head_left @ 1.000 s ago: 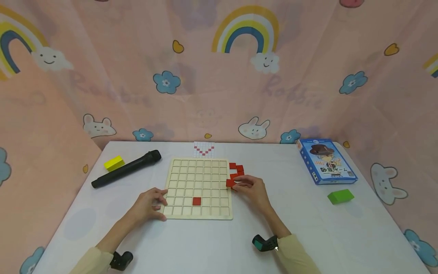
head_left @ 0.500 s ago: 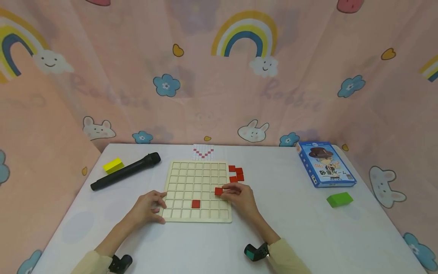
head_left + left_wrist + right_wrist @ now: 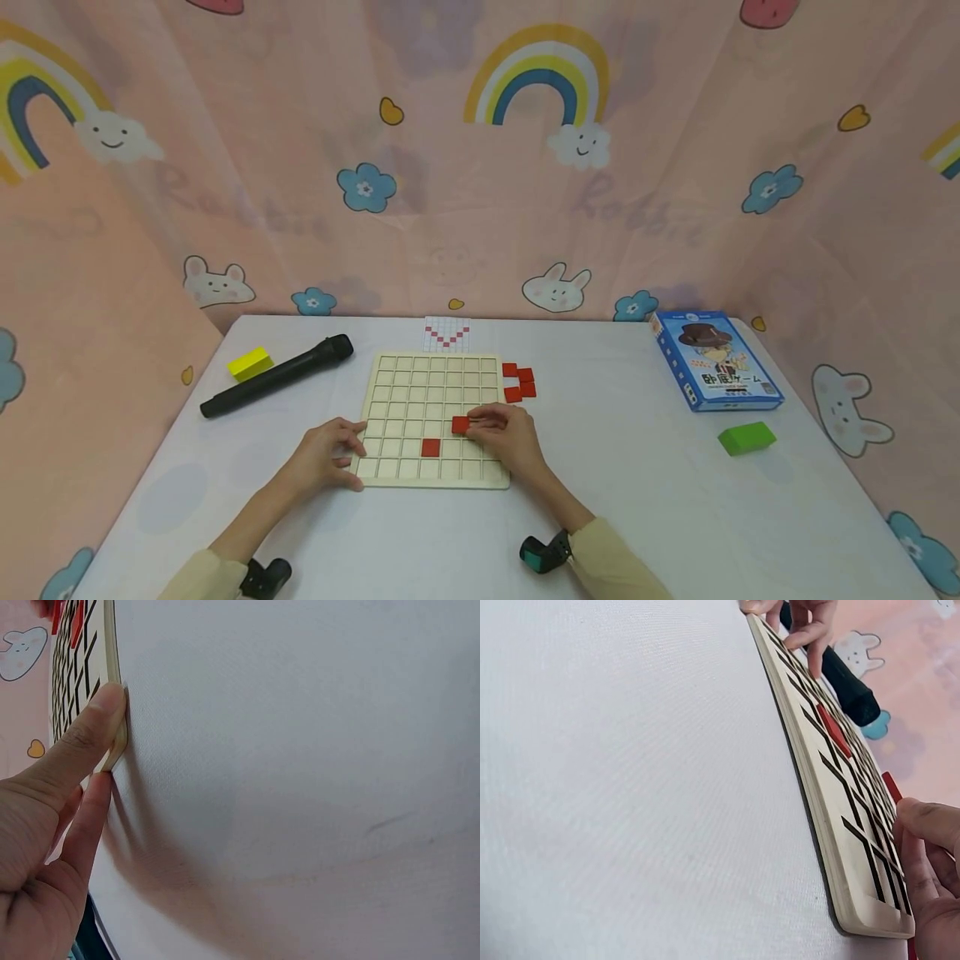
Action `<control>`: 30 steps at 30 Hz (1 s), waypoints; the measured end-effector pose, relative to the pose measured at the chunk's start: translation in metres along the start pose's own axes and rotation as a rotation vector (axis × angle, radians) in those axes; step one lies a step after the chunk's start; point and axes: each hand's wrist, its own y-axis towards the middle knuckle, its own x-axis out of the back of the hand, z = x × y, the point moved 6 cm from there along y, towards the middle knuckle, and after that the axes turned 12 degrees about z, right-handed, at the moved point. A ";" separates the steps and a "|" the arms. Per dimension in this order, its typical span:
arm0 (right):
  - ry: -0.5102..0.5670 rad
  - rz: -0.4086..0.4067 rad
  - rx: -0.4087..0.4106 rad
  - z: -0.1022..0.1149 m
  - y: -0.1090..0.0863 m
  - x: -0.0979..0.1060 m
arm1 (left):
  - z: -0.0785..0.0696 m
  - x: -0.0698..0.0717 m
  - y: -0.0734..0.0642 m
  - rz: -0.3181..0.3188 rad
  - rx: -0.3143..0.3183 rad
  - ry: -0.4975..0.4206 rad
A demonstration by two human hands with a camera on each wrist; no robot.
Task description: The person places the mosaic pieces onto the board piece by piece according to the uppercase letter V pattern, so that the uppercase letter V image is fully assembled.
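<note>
A pale wooden grid board (image 3: 405,400) lies on the white table. My left hand (image 3: 326,454) holds its near left corner, thumb at the front edge and fingers along the left side; in the left wrist view the thumb (image 3: 90,731) lies on the board's edge. Between thumb and fingers my right hand (image 3: 510,437) pinches a red square tile (image 3: 460,425), close over the cells right of the middle. One other red tile (image 3: 431,447) sits in a cell nearer the front edge. Several more red tiles (image 3: 513,394) lie beside the board's far right side.
Behind the board is a small printed grid card (image 3: 447,334) with a red V pattern. A black microphone (image 3: 277,377) and a yellow block (image 3: 250,364) lie at the left. On the right are a blue game box (image 3: 716,362) and a green block (image 3: 747,438).
My right hand has taken a red tile from beside the board and moved it leftward over the cells. The left hand has kept its place at the board.
</note>
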 end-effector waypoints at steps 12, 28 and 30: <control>0.049 0.030 0.056 0.004 0.005 -0.014 | 0.001 -0.001 0.001 -0.005 0.015 0.001; -0.003 0.068 0.073 0.009 0.015 -0.035 | 0.000 0.000 0.000 -0.007 0.013 0.008; -0.006 0.077 0.076 0.010 0.017 -0.037 | 0.000 0.000 0.000 -0.006 0.014 0.009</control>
